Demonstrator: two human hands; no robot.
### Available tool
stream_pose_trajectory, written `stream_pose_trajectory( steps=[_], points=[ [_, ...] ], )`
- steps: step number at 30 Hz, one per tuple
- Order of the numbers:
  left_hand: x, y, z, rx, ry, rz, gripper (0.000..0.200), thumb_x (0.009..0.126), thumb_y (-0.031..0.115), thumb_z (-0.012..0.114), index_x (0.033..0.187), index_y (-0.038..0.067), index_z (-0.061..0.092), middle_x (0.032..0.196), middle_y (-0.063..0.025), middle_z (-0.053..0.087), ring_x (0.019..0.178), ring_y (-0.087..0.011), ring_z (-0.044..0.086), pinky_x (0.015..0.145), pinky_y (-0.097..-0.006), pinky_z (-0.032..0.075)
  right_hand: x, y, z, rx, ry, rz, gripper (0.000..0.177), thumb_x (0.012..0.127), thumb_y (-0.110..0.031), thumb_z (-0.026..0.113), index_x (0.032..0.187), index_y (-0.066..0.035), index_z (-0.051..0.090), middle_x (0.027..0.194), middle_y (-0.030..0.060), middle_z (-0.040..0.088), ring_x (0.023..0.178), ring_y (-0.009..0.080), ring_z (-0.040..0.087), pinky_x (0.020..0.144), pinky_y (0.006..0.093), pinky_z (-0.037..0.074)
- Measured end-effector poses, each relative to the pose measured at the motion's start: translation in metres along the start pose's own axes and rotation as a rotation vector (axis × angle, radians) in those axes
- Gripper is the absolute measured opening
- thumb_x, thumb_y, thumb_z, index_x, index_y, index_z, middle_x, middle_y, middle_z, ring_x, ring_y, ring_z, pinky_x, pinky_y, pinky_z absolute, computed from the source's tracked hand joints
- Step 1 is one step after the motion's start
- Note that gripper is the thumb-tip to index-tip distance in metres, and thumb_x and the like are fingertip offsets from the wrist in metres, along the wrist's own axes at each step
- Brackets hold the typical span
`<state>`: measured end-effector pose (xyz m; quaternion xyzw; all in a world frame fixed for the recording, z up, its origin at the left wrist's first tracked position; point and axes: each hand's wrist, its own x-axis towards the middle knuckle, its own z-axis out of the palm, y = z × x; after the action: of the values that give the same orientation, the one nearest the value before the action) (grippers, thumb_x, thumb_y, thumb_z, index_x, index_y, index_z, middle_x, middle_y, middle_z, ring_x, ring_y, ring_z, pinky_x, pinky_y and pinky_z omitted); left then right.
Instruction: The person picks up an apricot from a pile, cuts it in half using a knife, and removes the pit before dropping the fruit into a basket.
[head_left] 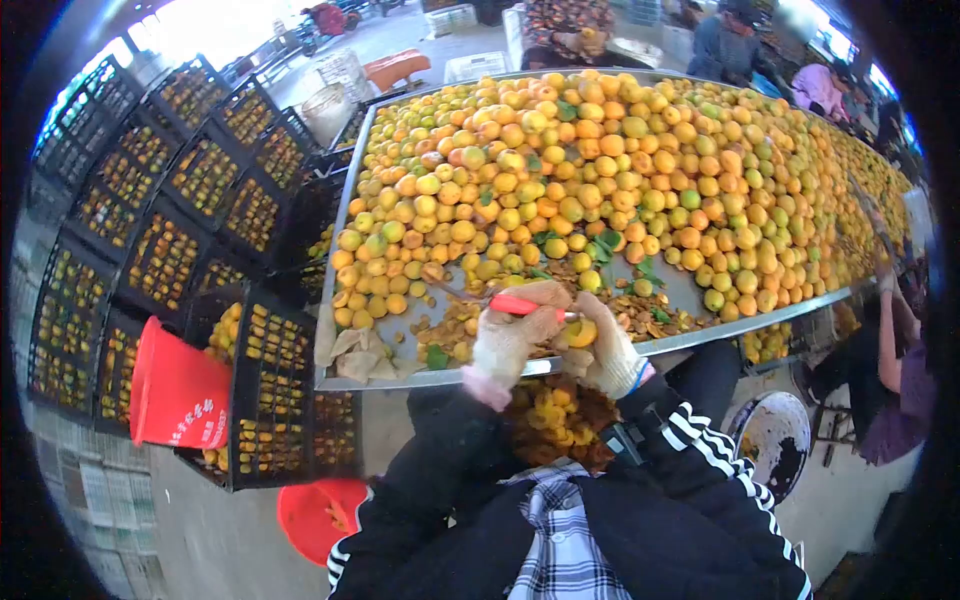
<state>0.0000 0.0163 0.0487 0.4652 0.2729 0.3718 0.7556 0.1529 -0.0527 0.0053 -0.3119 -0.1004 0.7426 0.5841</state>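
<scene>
My left hand (517,325), in a pale work glove, is closed around a red-handled cutting tool (513,304). The tool points right, and its working end is too small to make out. My right hand (608,348), gloved too, grips a yellow-orange fruit (579,333) between thumb and fingers. Both hands meet over the near rim of a metal-edged table (690,343). Beyond them rises a large heap of similar fruit (560,160). Brown trimmings (455,328) and green leaves lie around my hands. Below, between my knees, is a container of yellow fruit pieces (560,415), its edges mostly hidden.
Stacked black crates (165,255) of fruit stand on the left, with a tilted red bucket (178,390) on one. A red basin (320,515) is on the floor. At right are a round tub (775,440) and a co-worker's arm (890,340); other people work behind the table.
</scene>
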Motion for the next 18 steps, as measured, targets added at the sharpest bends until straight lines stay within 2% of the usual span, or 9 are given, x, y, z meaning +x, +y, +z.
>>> stream_pose_trajectory(
  steps=[3, 5, 8, 11, 12, 13, 15, 17, 18],
  points=[
    [0.018, -0.045, -0.022, -0.120, 0.066, 0.055, 0.024, 0.091, 0.006, 0.062, 0.115, 0.003, 0.064, 0.106, -0.0079, 0.068, 0.087, -0.0180, 0.065, 0.070, -0.0344, 0.056, 0.009, 0.005, 0.003, 0.029, 0.064, -0.030, 0.041, 0.101, -0.051, 0.048, 0.110, -0.012, 0.059, 0.084, 0.0059, 0.065, 0.057, 0.0149, 0.050, 0.053, 0.0291, 0.040],
    [0.026, -0.061, -0.021, -0.351, 0.178, 0.106, 0.025, 0.093, 0.007, 0.060, 0.118, 0.003, 0.062, 0.110, -0.0086, 0.065, 0.090, -0.0201, 0.064, 0.075, -0.0368, 0.056, 0.021, 0.009, -0.020, 0.120, -0.114, 0.008, 0.038, 0.097, -0.043, 0.059, 0.113, -0.008, 0.059, 0.090, 0.0094, 0.068, 0.072, 0.0208, 0.061, 0.066, 0.0355, 0.049],
    [0.040, -0.067, -0.044, -0.396, 0.258, 0.042, 0.026, 0.094, 0.009, 0.059, 0.119, 0.004, 0.061, 0.111, -0.0088, 0.064, 0.093, -0.0204, 0.063, 0.079, -0.0364, 0.054, 0.026, 0.018, -0.022, -0.449, 0.114, -0.102, 0.045, 0.081, -0.019, 0.079, 0.113, 0.003, 0.056, 0.117, 0.0179, 0.065, 0.107, 0.0380, 0.064, 0.095, 0.0424, 0.050],
    [0.042, -0.063, -0.062, -0.097, 0.281, 0.101, 0.024, 0.094, 0.012, 0.059, 0.116, 0.003, 0.062, 0.106, -0.0074, 0.064, 0.088, -0.0177, 0.062, 0.075, -0.0325, 0.052, 0.032, 0.017, -0.021, -0.615, 0.055, -0.194, 0.038, 0.082, -0.022, 0.078, 0.105, 0.002, 0.059, 0.123, 0.0201, 0.063, 0.110, 0.0404, 0.062, 0.096, 0.0439, 0.050],
    [0.043, -0.057, -0.071, -0.091, 0.290, 0.107, 0.024, 0.094, 0.012, 0.059, 0.116, 0.003, 0.062, 0.106, -0.0074, 0.064, 0.088, -0.0177, 0.062, 0.075, -0.0325, 0.052, 0.026, 0.007, -0.021, -1.418, -0.207, -0.628, 0.031, 0.082, -0.019, 0.077, 0.098, 0.002, 0.061, 0.121, 0.0229, 0.063, 0.111, 0.0416, 0.061, 0.097, 0.0441, 0.049],
    [0.047, -0.050, -0.082, -0.002, 0.344, 0.093, 0.023, 0.091, 0.013, 0.061, 0.111, 0.002, 0.063, 0.099, -0.0065, 0.065, 0.082, -0.0163, 0.061, 0.069, -0.0311, 0.050, 0.031, 0.015, -0.038, -0.813, -0.041, -0.131, 0.023, 0.084, -0.016, 0.070, 0.098, 0.000, 0.062, 0.118, 0.0220, 0.064, 0.105, 0.0376, 0.063, 0.093, 0.0413, 0.051],
    [0.054, -0.040, -0.107, 0.171, 0.454, 0.054, 0.021, 0.086, 0.016, 0.064, 0.102, 0.002, 0.065, 0.086, -0.0046, 0.067, 0.071, -0.0135, 0.061, 0.056, -0.0284, 0.047, 0.021, 0.013, -0.033, -0.842, -0.169, 0.070, 0.034, 0.096, -0.024, 0.055, 0.120, -0.001, 0.061, 0.102, 0.0104, 0.067, 0.094, 0.0218, 0.067, 0.081, 0.0355, 0.057],
    [0.048, -0.018, -0.123, 0.184, 0.486, -0.005, 0.015, 0.083, 0.012, 0.064, 0.096, 0.003, 0.065, 0.074, -0.0053, 0.066, 0.058, -0.0127, 0.059, 0.049, -0.0262, 0.045, 0.011, 0.013, -0.026, -1.649, -0.340, 0.032, 0.035, 0.095, -0.028, 0.057, 0.122, -0.005, 0.061, 0.098, 0.0085, 0.068, 0.095, 0.0181, 0.067, 0.083, 0.0324, 0.055],
    [0.050, -0.014, -0.136, 0.218, 0.526, -0.016, 0.013, 0.082, 0.011, 0.064, 0.093, 0.005, 0.065, 0.073, -0.0034, 0.064, 0.057, -0.0112, 0.056, 0.051, -0.0259, 0.044, 0.018, 0.039, -0.062, -1.525, -0.263, -0.002, 0.041, 0.095, -0.033, 0.058, 0.127, -0.008, 0.060, 0.104, 0.0106, 0.069, 0.100, 0.0188, 0.067, 0.089, 0.0319, 0.053]
  ],
)
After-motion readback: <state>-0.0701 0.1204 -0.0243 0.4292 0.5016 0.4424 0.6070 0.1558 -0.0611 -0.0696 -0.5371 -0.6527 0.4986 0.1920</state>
